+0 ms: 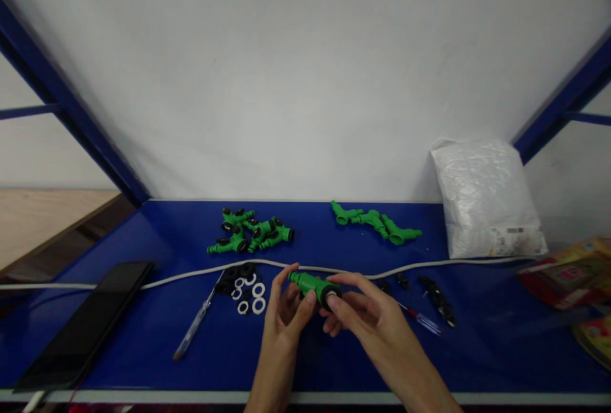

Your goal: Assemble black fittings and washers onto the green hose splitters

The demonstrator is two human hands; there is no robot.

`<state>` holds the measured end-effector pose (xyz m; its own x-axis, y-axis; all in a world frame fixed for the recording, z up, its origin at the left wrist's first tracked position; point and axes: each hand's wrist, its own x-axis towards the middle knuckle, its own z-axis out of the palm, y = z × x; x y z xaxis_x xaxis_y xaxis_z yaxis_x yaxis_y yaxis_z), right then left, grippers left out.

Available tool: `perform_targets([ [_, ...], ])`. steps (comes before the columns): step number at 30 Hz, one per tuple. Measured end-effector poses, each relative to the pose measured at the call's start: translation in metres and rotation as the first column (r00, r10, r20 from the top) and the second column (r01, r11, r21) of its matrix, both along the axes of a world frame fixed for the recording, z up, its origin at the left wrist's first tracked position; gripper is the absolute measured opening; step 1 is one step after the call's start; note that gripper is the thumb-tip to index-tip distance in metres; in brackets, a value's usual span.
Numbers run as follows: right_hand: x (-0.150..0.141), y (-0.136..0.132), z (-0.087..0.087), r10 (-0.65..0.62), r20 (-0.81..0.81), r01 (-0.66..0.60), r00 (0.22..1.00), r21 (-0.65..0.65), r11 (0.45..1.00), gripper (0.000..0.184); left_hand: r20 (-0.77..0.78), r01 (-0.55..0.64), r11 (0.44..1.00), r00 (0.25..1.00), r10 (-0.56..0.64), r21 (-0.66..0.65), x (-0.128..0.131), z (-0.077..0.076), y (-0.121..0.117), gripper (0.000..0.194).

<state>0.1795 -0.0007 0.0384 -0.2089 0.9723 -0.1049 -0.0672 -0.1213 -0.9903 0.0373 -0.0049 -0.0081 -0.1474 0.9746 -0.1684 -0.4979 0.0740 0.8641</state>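
Note:
A green plastic hose connector [311, 284] with a black ring at its wide end is held above the blue table. My left hand [286, 311] grips its narrow end between thumb and fingers. My right hand [360, 311] is closed around the wide end, its thumb pressed at the black collar's opening, where something whitish shows. Left of my hands lie several white ring washers [258, 290] and some black rings [247, 270]. A screwdriver with a clear handle [193, 330] rests farther left. To the right lies a second screwdriver [422, 319] with a red and clear handle, partly hidden by my right hand.
Green connectors with black fittings [231, 244] lie at the back left, plain green ones [372, 219] at the back right. A white cable [191, 277] crosses the table. Around it are a black tablet-like device [86, 324], small black parts [436, 298], a white plastic package [489, 203] and colourful packets [568, 273].

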Motion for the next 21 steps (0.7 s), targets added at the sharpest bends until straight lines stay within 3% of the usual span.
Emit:
perform_targets([
  [7, 0.0013, -0.0004, 0.0000, -0.011, -0.001, 0.011, 1.000, -0.006, 1.000, 0.047, 0.030, -0.012, 1.000, 0.999, 0.012, 0.001, 0.0001, 0.0000, 0.0019, 0.059],
  [16, 0.0041, 0.0026, 0.0021, -0.011, 0.006, 0.011, 1.000, -0.019, 1.000, 0.046, -0.075, 0.051, 0.998, 0.996, -0.049, 0.033, -0.0041, -0.0044, 0.0009, 0.054],
  [21, 0.0065, 0.0031, 0.0064, -0.028, 0.041, 0.028, 0.999, 0.001, 1.000, 0.045, -0.030, 0.046, 0.999, 0.998, -0.046, -0.003, -0.0045, -0.0052, 0.0026, 0.047],
])
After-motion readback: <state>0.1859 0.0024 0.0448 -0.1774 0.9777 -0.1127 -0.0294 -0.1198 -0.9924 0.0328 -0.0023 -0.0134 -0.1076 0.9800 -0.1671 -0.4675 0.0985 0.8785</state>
